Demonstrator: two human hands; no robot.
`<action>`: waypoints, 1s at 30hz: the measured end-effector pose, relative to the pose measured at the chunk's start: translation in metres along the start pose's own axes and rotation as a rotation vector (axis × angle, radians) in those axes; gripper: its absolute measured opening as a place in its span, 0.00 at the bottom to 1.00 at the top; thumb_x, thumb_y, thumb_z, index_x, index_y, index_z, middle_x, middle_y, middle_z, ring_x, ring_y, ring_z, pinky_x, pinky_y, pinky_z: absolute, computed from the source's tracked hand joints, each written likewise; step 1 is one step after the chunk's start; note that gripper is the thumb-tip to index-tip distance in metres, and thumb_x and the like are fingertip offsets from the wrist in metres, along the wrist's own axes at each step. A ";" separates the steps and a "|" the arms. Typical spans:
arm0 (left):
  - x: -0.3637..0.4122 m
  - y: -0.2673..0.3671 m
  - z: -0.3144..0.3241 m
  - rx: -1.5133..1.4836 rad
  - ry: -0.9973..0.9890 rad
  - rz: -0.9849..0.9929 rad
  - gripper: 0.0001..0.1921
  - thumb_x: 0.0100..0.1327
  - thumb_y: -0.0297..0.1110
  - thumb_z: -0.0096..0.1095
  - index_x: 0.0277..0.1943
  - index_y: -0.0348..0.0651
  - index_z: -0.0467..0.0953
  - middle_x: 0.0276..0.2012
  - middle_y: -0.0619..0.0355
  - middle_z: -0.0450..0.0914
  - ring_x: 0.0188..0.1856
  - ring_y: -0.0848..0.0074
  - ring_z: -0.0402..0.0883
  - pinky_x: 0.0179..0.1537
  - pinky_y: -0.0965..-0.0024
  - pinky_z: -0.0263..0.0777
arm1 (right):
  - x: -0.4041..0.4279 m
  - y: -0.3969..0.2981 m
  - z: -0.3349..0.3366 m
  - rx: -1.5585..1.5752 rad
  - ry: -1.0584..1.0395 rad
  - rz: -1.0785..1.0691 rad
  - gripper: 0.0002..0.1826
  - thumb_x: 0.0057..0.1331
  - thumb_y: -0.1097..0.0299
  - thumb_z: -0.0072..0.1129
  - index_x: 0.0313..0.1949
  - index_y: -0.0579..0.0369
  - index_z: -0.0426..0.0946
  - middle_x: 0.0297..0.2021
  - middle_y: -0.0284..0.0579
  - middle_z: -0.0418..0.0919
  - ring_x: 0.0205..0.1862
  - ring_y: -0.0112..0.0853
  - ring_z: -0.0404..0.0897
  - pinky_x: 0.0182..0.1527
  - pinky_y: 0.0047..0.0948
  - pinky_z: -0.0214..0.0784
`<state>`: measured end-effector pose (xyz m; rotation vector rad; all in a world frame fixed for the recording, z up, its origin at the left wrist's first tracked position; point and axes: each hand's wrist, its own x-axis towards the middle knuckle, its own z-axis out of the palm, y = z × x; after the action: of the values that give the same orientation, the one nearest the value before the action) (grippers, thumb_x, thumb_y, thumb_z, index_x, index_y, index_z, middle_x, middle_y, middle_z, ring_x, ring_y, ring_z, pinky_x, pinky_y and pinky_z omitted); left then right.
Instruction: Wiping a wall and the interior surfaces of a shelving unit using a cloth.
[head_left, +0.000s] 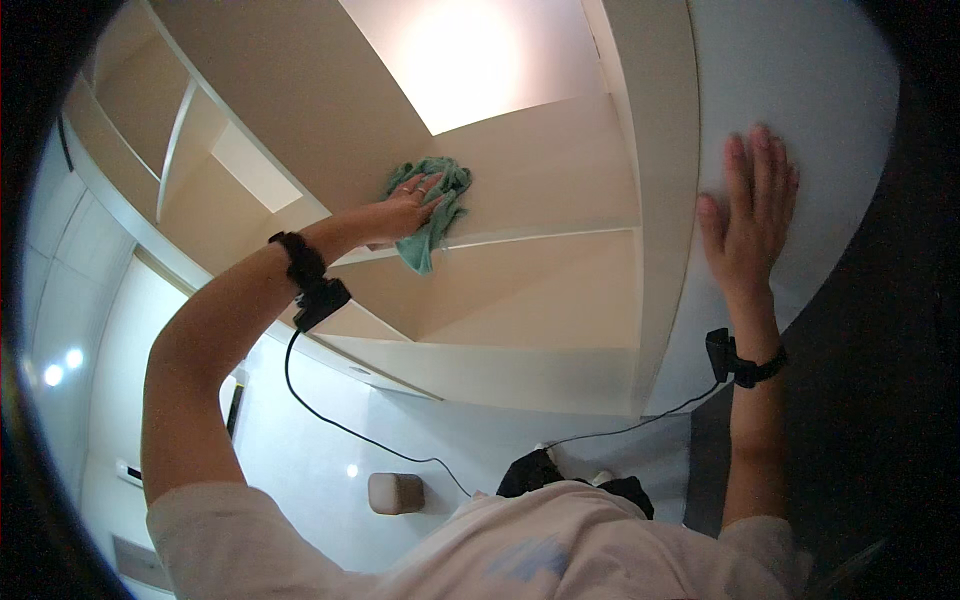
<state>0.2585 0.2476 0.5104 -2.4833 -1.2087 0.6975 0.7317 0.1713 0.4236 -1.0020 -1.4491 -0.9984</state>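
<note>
Spread over a crumpled green cloth, my left hand presses it against the inside of a built-in shelf unit. Part of the cloth hangs over the front edge of a shelf board. A ring shows on one finger of that hand, and a black strap with a small device sits on the wrist. My right hand lies flat with fingers apart on the pale side surface next to the unit, holding nothing. Its wrist also bears a strapped black device.
Thin cables run from both wrist devices toward my body. A bright lit panel shows beyond the shelf's compartment. More shelf compartments lie to the left. On the glossy floor stands a small beige stool. A dark area borders the right.
</note>
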 end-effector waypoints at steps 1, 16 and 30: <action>0.006 -0.004 -0.005 -0.101 -0.089 -0.058 0.30 0.75 0.49 0.34 0.75 0.52 0.46 0.76 0.41 0.38 0.76 0.46 0.38 0.72 0.38 0.39 | 0.000 0.000 0.000 -0.007 -0.014 0.009 0.31 0.73 0.43 0.39 0.71 0.40 0.60 0.73 0.44 0.55 0.74 0.46 0.53 0.72 0.57 0.40; 0.102 -0.010 -0.077 -0.809 -0.229 -0.824 0.40 0.67 0.71 0.32 0.76 0.63 0.39 0.77 0.60 0.37 0.78 0.65 0.37 0.75 0.45 0.37 | 0.000 0.002 0.001 0.031 -0.023 0.049 0.30 0.72 0.45 0.42 0.72 0.35 0.59 0.73 0.42 0.54 0.73 0.44 0.55 0.71 0.57 0.42; 0.264 0.022 -0.076 -0.932 0.095 -0.030 0.35 0.71 0.62 0.36 0.76 0.61 0.41 0.77 0.53 0.36 0.77 0.60 0.41 0.75 0.49 0.41 | 0.006 -0.011 0.004 -0.012 -0.044 0.039 0.31 0.73 0.46 0.40 0.73 0.38 0.56 0.74 0.44 0.53 0.74 0.44 0.53 0.72 0.56 0.40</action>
<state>0.4543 0.4407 0.4862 -3.1237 -1.8181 -0.0526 0.7198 0.1720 0.4289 -1.0633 -1.4560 -0.9635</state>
